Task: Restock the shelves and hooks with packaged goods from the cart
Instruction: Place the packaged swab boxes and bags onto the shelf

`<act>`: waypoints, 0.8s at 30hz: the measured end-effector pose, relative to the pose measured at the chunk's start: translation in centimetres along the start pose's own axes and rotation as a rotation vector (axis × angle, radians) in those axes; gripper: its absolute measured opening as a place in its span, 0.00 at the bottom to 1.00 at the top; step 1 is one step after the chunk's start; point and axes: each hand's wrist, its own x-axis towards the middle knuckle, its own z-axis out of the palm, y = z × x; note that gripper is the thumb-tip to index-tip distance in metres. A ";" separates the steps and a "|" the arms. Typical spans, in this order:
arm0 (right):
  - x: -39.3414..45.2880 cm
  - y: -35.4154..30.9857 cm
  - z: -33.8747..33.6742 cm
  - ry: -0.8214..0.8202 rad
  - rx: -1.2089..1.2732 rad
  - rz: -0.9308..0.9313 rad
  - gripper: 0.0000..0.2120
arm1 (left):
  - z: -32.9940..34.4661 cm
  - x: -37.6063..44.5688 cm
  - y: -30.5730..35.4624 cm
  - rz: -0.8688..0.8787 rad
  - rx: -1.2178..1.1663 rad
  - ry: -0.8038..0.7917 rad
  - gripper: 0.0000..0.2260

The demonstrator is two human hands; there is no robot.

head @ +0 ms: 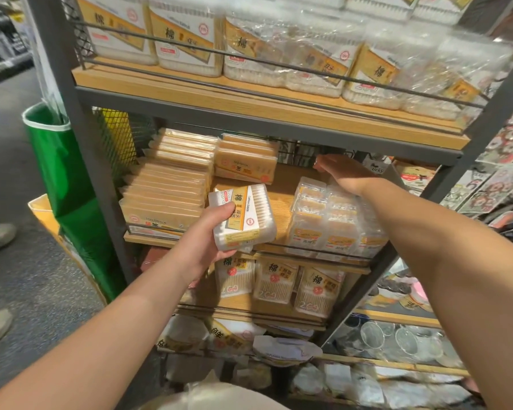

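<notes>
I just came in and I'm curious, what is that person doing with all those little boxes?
A person is filling up a store rack. The left hand holds a box of cotton swabs in front of the middle shelf. The right hand reaches flat and open over the clear packs stacked on that shelf's right side. Toothpick boxes are piled on its left, and bare wood shows in the middle, so the swabs will probably go there.
</notes>
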 end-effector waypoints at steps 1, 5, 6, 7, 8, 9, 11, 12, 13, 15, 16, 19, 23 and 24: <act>-0.1 0.2 0.1 0.016 -0.004 0.009 0.30 | 0.2 0.1 0.1 0.007 -0.013 0.006 0.32; -0.5 0.5 0.6 0.041 -0.002 0.051 0.35 | 0.8 0.2 0.4 0.053 -0.038 -0.032 0.35; -0.7 0.2 0.7 0.047 -0.016 0.057 0.33 | 0.9 0.1 0.3 0.062 -0.040 -0.047 0.34; -0.9 -0.2 0.7 0.063 -0.030 0.055 0.30 | 0.9 0.0 0.3 0.073 -0.035 -0.060 0.33; -1.4 -0.7 0.7 0.082 -0.034 0.047 0.28 | 1.0 -0.1 0.1 0.088 -0.023 -0.066 0.33; -2.0 -1.3 0.8 0.097 -0.003 0.030 0.26 | 1.0 -0.2 -0.1 0.104 -0.021 -0.067 0.33; -3.8 -2.9 1.1 0.115 0.135 0.003 0.27 | 1.1 -0.3 -0.4 0.137 -0.067 -0.071 0.31; -5.0 -4.0 1.4 0.117 0.181 -0.026 0.28 | 1.1 -0.4 -0.6 0.157 -0.092 -0.075 0.30; -5.9 -5.0 1.6 0.108 0.216 -0.096 0.28 | 1.1 -0.5 -0.7 0.171 -0.111 -0.079 0.29; -7.0 -6.9 2.0 0.012 0.236 -0.259 0.25 | 1.2 -0.6 -0.7 0.197 -0.126 -0.090 0.29; -7.4 -7.6 2.1 -0.068 0.222 -0.306 0.26 | 1.3 -0.7 -0.8 0.216 -0.132 -0.094 0.29; -8.0 -8.8 2.3 -0.317 0.228 -0.327 0.33 | 1.3 -1.0 -0.5 0.248 -0.167 -0.085 0.29; -8.6 -9.4 3.7 -0.447 0.409 -0.245 0.34 | 0.8 -1.6 -0.3 0.258 -0.212 -0.084 0.30; -8.6 -9.5 4.0 -0.436 0.454 -0.228 0.33 | 0.7 -1.7 -0.2 0.264 -0.207 -0.087 0.31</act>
